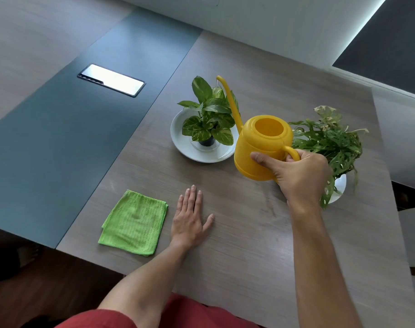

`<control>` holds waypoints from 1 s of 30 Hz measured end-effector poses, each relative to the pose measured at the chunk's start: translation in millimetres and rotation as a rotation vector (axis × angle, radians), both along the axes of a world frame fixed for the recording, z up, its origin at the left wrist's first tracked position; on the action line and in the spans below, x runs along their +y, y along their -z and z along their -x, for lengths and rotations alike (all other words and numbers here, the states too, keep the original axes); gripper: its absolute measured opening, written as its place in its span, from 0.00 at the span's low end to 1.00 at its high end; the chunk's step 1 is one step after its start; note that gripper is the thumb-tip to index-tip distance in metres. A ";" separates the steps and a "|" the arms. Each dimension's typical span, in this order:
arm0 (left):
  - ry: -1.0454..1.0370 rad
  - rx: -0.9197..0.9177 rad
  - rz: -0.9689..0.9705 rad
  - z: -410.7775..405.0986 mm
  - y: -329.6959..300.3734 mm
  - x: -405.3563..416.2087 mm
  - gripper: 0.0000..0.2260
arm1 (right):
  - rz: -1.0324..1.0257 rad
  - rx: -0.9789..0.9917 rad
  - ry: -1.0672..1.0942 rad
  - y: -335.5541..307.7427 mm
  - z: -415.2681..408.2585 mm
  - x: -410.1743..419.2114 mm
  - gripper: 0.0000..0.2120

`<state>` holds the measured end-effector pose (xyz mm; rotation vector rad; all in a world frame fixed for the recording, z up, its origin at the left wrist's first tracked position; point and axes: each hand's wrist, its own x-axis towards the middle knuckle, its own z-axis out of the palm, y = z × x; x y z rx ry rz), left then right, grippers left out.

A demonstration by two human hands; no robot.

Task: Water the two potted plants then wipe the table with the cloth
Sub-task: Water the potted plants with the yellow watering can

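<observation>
My right hand (298,176) grips the handle of a yellow watering can (261,145), held above the wooden table (237,245). Its long thin spout rises over the left potted plant (208,117), a broad-leaved one in a small dark pot standing on a white dish (189,150). The right potted plant (332,145), with holed leaves, sits behind my right hand, its white dish (340,188) mostly hidden. A folded green cloth (134,222) lies near the front edge. My left hand (189,218) rests flat on the table just right of the cloth, fingers spread.
A dark blue-grey strip (71,138) runs along the table's left side, with a shiny rectangular cover plate (111,79) set in it. The table's right edge drops off beyond the right plant. A white wall stands behind.
</observation>
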<state>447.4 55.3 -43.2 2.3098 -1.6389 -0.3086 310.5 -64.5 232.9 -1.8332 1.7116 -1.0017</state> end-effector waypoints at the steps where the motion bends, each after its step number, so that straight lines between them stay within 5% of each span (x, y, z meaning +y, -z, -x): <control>1: 0.000 0.000 0.000 -0.1 -0.1 -0.2 0.37 | 0.000 0.003 0.002 -0.3 0.1 0.1 0.33; 20: 0.007 0.016 -0.012 -0.5 -1.9 0.6 0.37 | 0.004 -0.043 -0.020 4.1 4.3 1.1 0.32; 30: 0.014 0.033 -0.052 -1.3 -7.3 0.0 0.37 | 0.016 -0.271 -0.028 29.6 23.2 22.2 0.27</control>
